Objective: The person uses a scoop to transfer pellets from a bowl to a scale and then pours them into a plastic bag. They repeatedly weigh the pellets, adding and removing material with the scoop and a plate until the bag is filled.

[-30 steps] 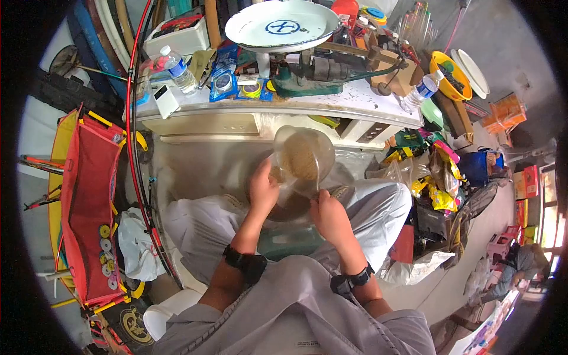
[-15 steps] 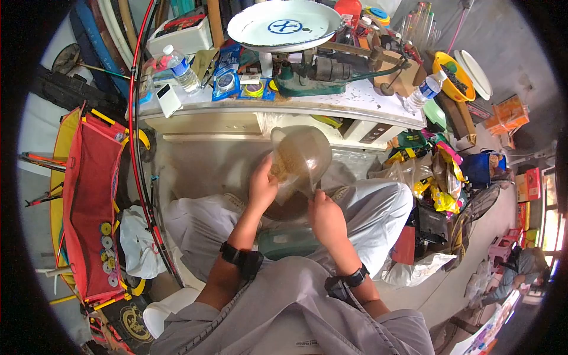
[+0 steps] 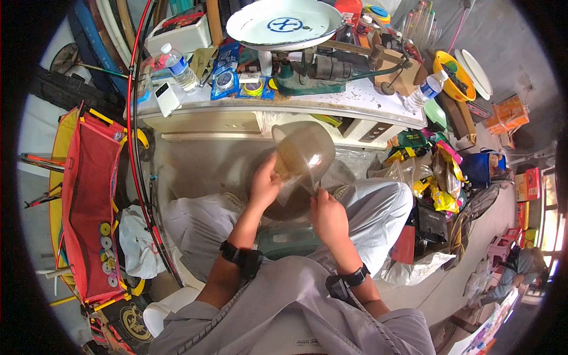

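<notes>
Red fabric tray point(image 3: 90, 183): at 9 o'clock from the clear vessel point(image 3: 313, 147) before me, small round discs near its lower end.
White plastic bag point(image 3: 141, 245): at 8 o'clock, just beside the red tray.
White device point(image 3: 167, 99): at 10 o'clock, on the counter point(image 3: 195, 105), near a water bottle point(image 3: 181, 68).
My left hand point(image 3: 266, 184): at the vessel's 8 o'clock, fingers partly curled, gripping its side.
Scale point(image 3: 284, 25): at 12 o'clock on the counter, white pan on top with a blue mark.
Dark basin point(image 3: 285, 211): between 6 and 7 o'clock, between my legs, partly hidden by my hands and the vessel.
Clear vessel: held up and tilted in both my hands, brownish stuff inside; too blurred to say what.
My right hand point(image 3: 329, 218): at the vessel's 5 o'clock, closed in a pinch on its near end; rim or handle, I cannot tell.
Packets point(image 3: 442, 196): heaped at 3 o'clock.
Yellow bowl point(image 3: 465, 90): at 2 o'clock, dark contents.
Another person point(image 3: 523, 266): at 4 o'clock, well apart from me.
</notes>
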